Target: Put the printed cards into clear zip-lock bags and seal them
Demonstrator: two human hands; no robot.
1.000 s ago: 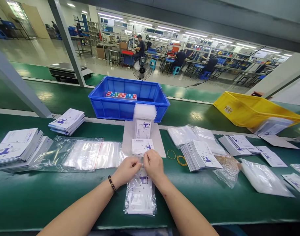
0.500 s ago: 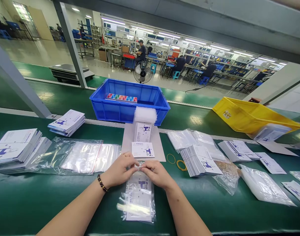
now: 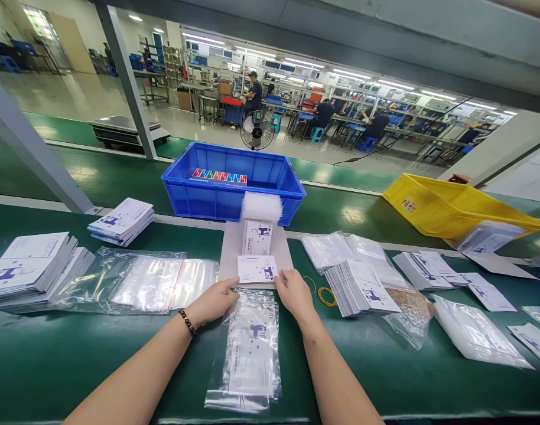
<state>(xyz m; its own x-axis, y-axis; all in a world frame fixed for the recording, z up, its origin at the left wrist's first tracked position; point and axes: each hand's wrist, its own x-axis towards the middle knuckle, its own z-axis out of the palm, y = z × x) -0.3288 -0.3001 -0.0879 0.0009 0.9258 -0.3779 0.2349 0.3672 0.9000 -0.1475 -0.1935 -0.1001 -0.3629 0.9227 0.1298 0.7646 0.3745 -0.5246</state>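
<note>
A white booklet (image 3: 256, 269) with a purple print lies crosswise on a pale cardboard sheet (image 3: 228, 251). My left hand (image 3: 215, 302) is at its lower left corner, fingers curled and the index fingertip against the edge. At the lower right corner, my right hand (image 3: 294, 295) has thumb and fingers closed on the edge. Between my forearms, a clear plastic bag (image 3: 252, 348) with a printed booklet inside lies flat on the green table, overlapping other clear bags. Behind the loose booklet, a stack of clear bags (image 3: 262, 208) leans on the blue bin, with another booklet (image 3: 257, 238) before it.
The blue bin (image 3: 234, 203) stands behind the cardboard, and a yellow bin (image 3: 433, 206) at right. Booklet stacks (image 3: 28, 265) and clear bags (image 3: 150, 283) lie at left. Rubber bands (image 3: 327, 297), a fanned booklet pile (image 3: 361, 289) and more bags (image 3: 478, 333) are at right.
Both hands have released the top of the bagged booklet and moved apart and forward to the loose booklet's two sides. The bag's near end now lies flatter.
</note>
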